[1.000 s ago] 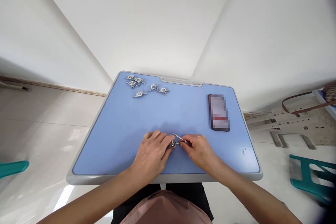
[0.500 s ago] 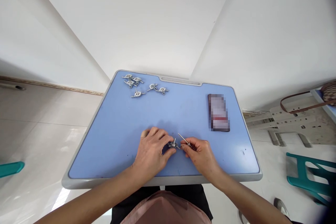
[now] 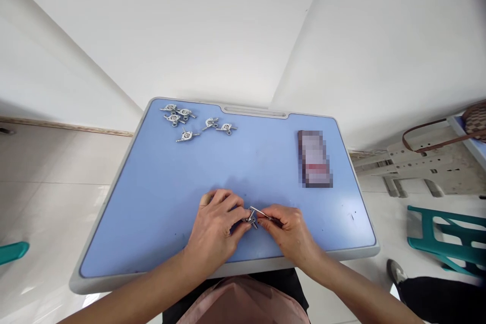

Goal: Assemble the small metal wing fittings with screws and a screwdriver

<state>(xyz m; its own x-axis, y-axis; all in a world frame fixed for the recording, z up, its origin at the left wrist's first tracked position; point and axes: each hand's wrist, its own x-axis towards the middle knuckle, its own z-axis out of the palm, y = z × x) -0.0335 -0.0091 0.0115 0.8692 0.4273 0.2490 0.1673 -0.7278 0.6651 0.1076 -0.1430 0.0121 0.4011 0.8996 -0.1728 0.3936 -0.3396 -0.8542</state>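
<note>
My left hand is closed on a small silver metal valve, pinched between thumb and fingers near the front of the blue desk. The valve has a flat flange and a short pipe stub; my fingers hide part of it. In my right hand is a screwdriver, its thin shaft pointing left and its handle mostly covered by the fingers. The screwdriver's tip is right at the top of the valve; whether it touches, I cannot tell.
Several similar metal valves lie at the desk's back left. A phone-shaped, blurred-out object rests on the right side. A green stool stands on the floor at right, near another person's dark-clothed leg. White walls rise behind the desk.
The screwdriver's tip has moved left and down onto or beside the top of the valve. The valve has tilted in my left fingers. The view has shifted slightly, and another person's leg shows more at right.
</note>
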